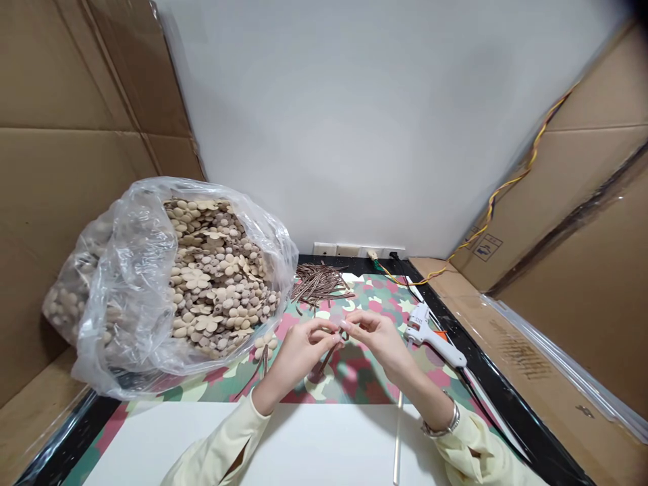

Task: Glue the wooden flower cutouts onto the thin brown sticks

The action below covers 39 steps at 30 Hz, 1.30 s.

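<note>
My left hand (304, 347) and my right hand (377, 341) meet above the patterned mat, fingertips pinched close together. Between them is a thin brown strip (328, 359), its lower end hanging below my left fingers. Part of the strip is hidden behind the fingertips. Beside my left wrist lie a beige flower-shaped piece (266, 345) and a few loose brown strips (252, 380). A pile of similar brown strips (321, 282) rests beyond my hands. To the right of my right hand, a white hot glue gun (438, 343) lies on the table.
A clear plastic bag (131, 297) full of flower-shaped pieces (217, 283) stands at left. A white sheet (314, 445) covers the front, with a thin pale stick (397, 439) on it. Behind are power sockets (349, 250) and a yellow twisted cable (521, 177). Cardboard (567, 223) flanks the table.
</note>
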Each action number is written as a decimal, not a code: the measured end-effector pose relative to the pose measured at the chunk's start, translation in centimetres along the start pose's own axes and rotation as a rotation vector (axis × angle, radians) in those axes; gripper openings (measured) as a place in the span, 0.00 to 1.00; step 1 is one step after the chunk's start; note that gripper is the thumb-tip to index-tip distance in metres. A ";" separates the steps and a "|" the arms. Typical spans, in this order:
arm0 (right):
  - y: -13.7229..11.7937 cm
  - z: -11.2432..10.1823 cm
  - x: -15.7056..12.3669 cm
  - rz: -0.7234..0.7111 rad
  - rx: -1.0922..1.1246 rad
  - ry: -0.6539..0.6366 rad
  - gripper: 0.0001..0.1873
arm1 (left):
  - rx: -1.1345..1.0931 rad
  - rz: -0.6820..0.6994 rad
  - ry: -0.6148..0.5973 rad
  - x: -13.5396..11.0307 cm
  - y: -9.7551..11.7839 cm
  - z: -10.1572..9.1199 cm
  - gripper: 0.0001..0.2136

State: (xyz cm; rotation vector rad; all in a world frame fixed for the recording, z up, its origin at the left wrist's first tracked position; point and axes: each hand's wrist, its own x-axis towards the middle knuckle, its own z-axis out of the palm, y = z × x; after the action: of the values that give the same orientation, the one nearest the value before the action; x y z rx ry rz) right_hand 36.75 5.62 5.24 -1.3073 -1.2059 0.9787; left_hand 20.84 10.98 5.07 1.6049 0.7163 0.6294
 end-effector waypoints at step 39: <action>-1.3 -1.1 0.0 0.196 0.042 -0.111 0.04 | -0.060 -0.219 -0.305 0.2 -0.4 -0.5 0.16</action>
State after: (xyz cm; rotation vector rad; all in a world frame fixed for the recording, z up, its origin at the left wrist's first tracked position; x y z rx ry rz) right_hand 37.64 5.32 6.63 -1.3718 -1.1496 1.2247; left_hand 20.60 11.51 4.80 1.4989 0.6281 0.2376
